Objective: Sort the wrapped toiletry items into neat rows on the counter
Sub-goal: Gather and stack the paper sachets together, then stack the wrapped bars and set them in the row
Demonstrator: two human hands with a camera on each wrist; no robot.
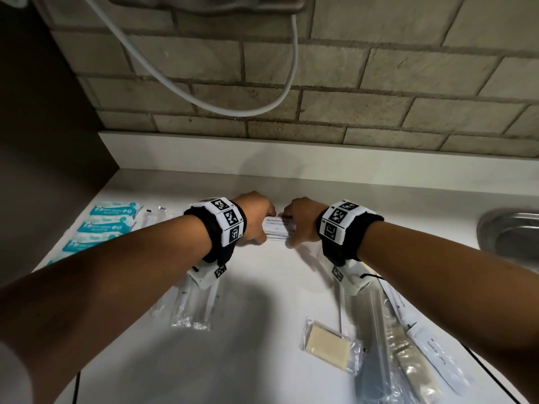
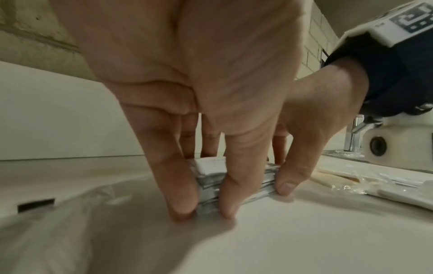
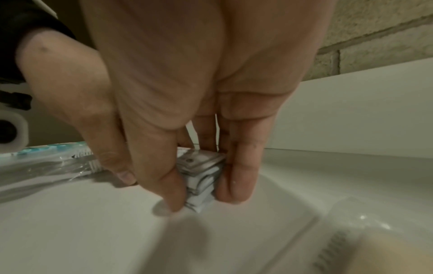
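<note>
A small stack of white sachets (image 1: 278, 228) printed "shampoo with conditioner" sits on the white counter (image 1: 262, 330), near the middle. My left hand (image 1: 256, 220) pinches its left end and my right hand (image 1: 300, 223) pinches its right end. In the left wrist view the left hand (image 2: 206, 204) has its fingertips down on the counter, thumb and fingers on either side of the stack (image 2: 211, 178), with the right hand (image 2: 304, 148) beyond. In the right wrist view the right hand (image 3: 205, 194) clamps the stack (image 3: 201, 178) between thumb and fingers.
Blue wet-wipe packs (image 1: 108, 223) lie in a column at far left. Wrapped toothbrushes (image 1: 198, 301) lie under my left wrist. A wrapped soap bar (image 1: 326, 345), a comb (image 1: 370, 325) and toothpaste sachets (image 1: 437, 354) lie at the right. A steel sink (image 1: 510, 231) sits at the right edge.
</note>
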